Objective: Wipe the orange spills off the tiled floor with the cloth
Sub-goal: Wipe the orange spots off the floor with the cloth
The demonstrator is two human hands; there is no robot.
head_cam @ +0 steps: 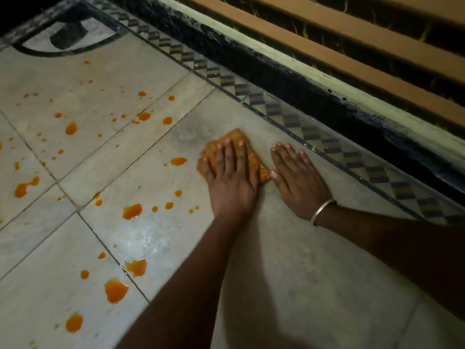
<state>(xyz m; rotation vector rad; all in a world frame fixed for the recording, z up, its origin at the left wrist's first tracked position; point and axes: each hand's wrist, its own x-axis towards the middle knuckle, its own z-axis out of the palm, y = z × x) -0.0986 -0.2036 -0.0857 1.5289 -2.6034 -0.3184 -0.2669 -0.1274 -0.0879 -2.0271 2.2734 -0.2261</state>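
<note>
An orange-stained cloth [253, 157] lies on the pale tiled floor [289, 260] near the middle of the view. My left hand [231, 180] presses flat on top of it, fingers spread, covering most of the cloth. My right hand [298, 180], with a silver bangle on its wrist, rests flat on the bare floor just right of the cloth and holds nothing. Orange spills spread to the left: a puddle [132, 211] close to my left wrist, a drop [178, 161] beside the cloth, larger blots [115, 290] lower down, and several small splashes [71, 128] further away.
A patterned tile border [324, 142] runs diagonally behind my hands, with a dark raised sill [314, 96] and wooden slats [352, 39] beyond it. A wet sheen [153, 235] shows on the tile left of my left forearm. A dark inlaid floor motif [68, 36] sits at the top left.
</note>
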